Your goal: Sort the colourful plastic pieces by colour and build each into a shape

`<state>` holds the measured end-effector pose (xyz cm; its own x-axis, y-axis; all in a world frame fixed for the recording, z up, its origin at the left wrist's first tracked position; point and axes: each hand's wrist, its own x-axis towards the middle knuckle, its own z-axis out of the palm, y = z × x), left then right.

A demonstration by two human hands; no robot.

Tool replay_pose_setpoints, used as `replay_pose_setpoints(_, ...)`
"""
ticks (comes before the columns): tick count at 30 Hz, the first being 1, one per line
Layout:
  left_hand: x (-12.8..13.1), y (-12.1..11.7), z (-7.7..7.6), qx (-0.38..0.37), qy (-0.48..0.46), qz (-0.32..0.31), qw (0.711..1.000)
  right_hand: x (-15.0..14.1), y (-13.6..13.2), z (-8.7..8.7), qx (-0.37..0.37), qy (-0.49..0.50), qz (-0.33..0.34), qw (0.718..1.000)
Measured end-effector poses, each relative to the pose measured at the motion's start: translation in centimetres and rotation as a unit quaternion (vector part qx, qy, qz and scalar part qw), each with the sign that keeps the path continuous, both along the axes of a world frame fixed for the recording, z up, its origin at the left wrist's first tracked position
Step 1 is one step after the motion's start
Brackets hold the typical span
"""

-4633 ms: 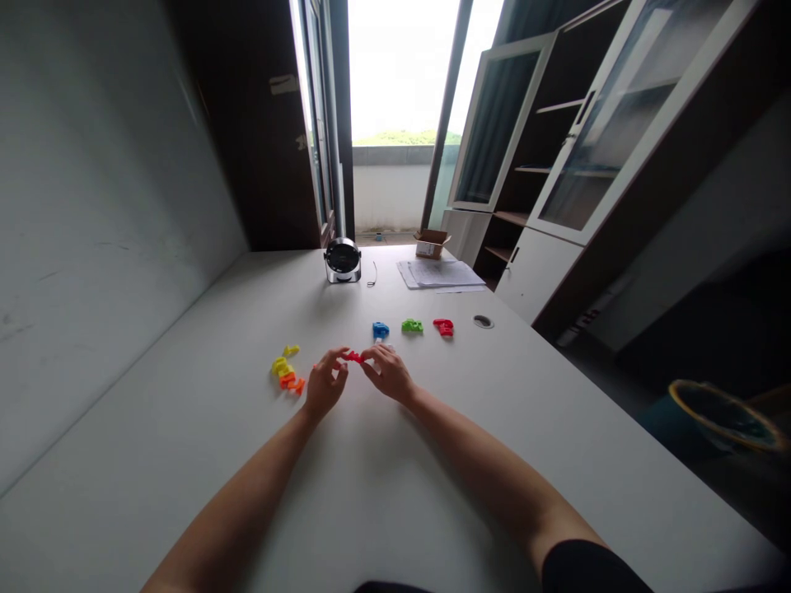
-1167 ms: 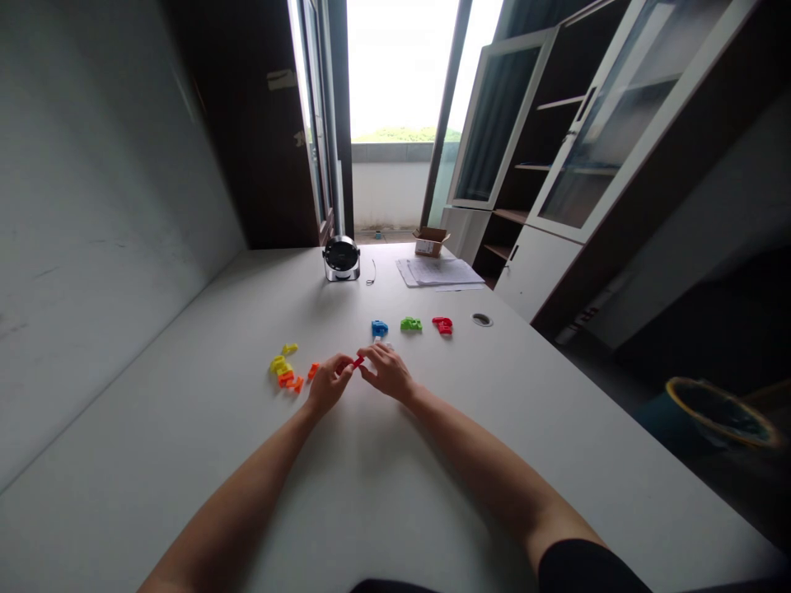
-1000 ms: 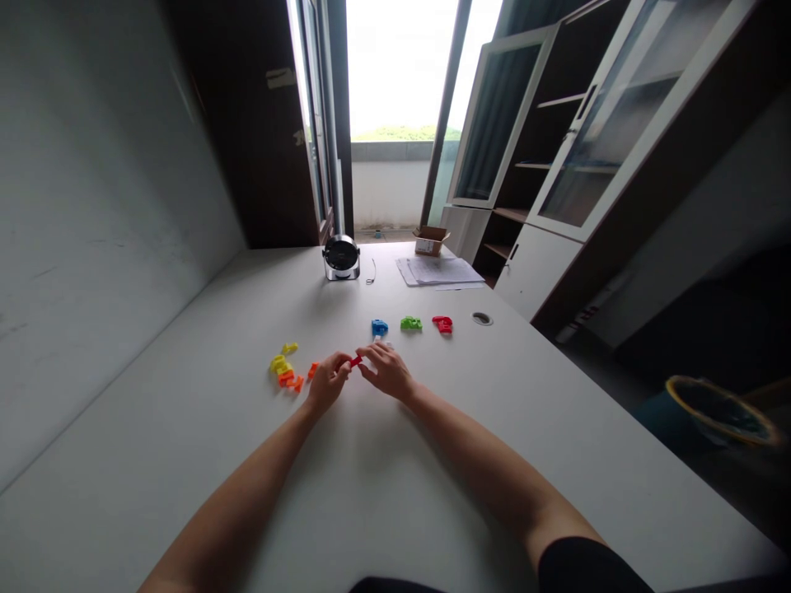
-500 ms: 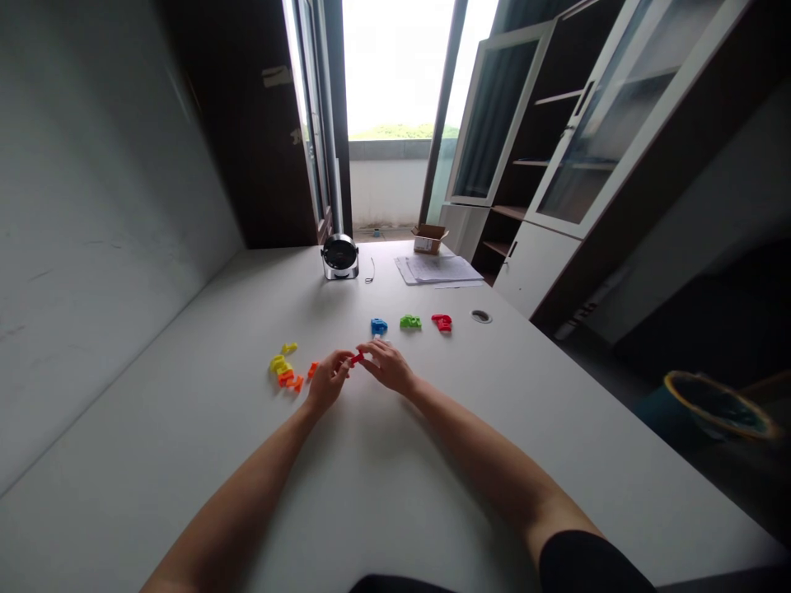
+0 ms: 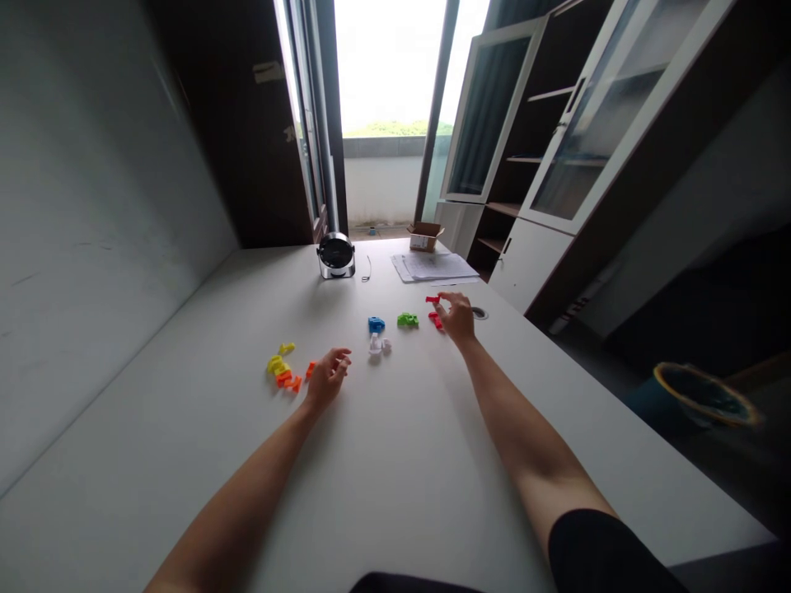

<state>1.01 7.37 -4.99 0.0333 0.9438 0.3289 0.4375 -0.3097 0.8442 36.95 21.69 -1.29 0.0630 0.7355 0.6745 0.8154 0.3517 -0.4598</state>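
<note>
My right hand (image 5: 458, 317) reaches out over the white table (image 5: 395, 461). Its fingertips pinch a small red piece (image 5: 432, 299) just above another red piece (image 5: 436, 320) that lies on the table. Left of them lie a green piece (image 5: 407, 319), a blue piece (image 5: 376, 324) and small white pieces (image 5: 377, 346). My left hand (image 5: 327, 380) rests on the table with its fingers loosely apart and nothing in them. Close to its left are orange pieces (image 5: 292, 380) and yellow pieces (image 5: 276, 362).
A small round fan (image 5: 335, 255) stands at the far end of the table, with a stack of papers (image 5: 431, 267) and a small cardboard box (image 5: 423, 237) to its right. A cable hole (image 5: 479, 313) is beside my right hand. Glass-door cabinets (image 5: 556, 148) stand on the right.
My hands were together at the table's middle, both on the small red piece. My right hand has carried it away to the far right, by the other red piece. My left hand has let go.
</note>
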Motion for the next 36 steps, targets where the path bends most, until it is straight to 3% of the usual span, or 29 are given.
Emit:
replay_pose_setpoints(4, 0.0, 0.0, -0.1, 0.0, 0.004, -0.001, 1.0, 3.4, 1.7, -0.9, -0.116, -0.119, -0.021, 0.986)
replay_pose_setpoints(8, 0.0, 0.0, -0.2, -0.004, 0.005, -0.001, 1.0, 4.3, 2.8, -1.5, -0.18, -0.16, -0.001, 0.971)
replay_pose_setpoints(19, 0.3, -0.4, 0.5, -0.01, 0.02, 0.005, 1.0, 4.6, 3.5, -2.8, -0.191, -0.158, 0.024, 0.969)
replay_pose_setpoints(36, 0.1, 0.0, 0.1, -0.003, 0.048, 0.006, 0.999, 4.4, 3.4, -3.4, -0.203, -0.158, 0.007, 0.966)
